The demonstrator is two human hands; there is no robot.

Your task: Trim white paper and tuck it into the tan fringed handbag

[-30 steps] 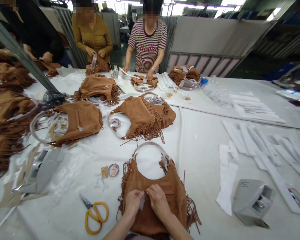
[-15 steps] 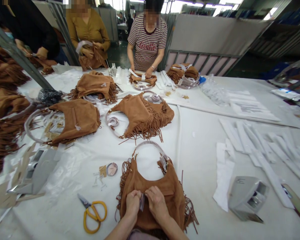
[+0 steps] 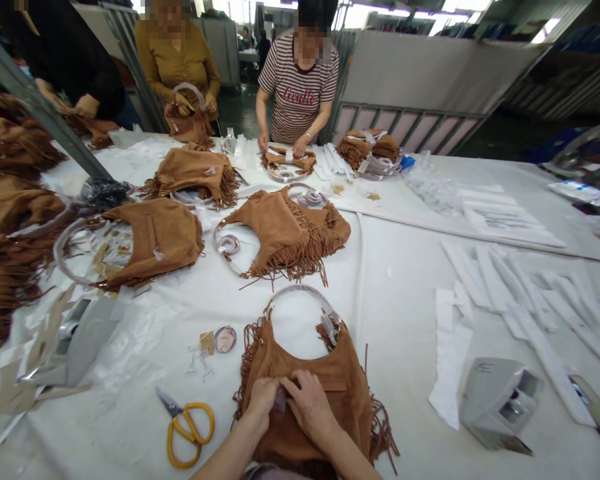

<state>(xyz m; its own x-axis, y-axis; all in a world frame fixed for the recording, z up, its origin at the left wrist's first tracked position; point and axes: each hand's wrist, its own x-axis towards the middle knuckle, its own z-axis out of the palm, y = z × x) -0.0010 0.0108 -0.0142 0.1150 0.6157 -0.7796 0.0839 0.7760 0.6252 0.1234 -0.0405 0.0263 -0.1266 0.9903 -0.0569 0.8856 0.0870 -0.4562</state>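
A brown fringed bag (image 3: pixel 325 363) lies in front of me, its wrapped handle (image 3: pixel 300 289) arched away from me. My left hand (image 3: pixel 264 402) is closed on a small piece of clear plastic (image 3: pixel 281 399) over the bag's front. Close beside it, my right hand (image 3: pixel 309 402) rests on the bag by the zip line, fingers bent, its thumb and fingertips at the same plastic. Whether those fingertips grip the plastic is hard to make out. Yellow-handled scissors (image 3: pixel 190 427) lie left of the bag.
Grey tape dispensers stand left (image 3: pixel 75 343) and right (image 3: pixel 503 400). White strips (image 3: pixel 523 320) lie at the right. More brown bags (image 3: pixel 280 230) are spread farther back. Across the table (image 3: pixel 400 280), people handle bags, one in a striped shirt (image 3: pixel 300 93).
My right hand's fingers have spread and shifted left toward my left hand. Across the table, the person in the yellow top has raised a bag's handle.
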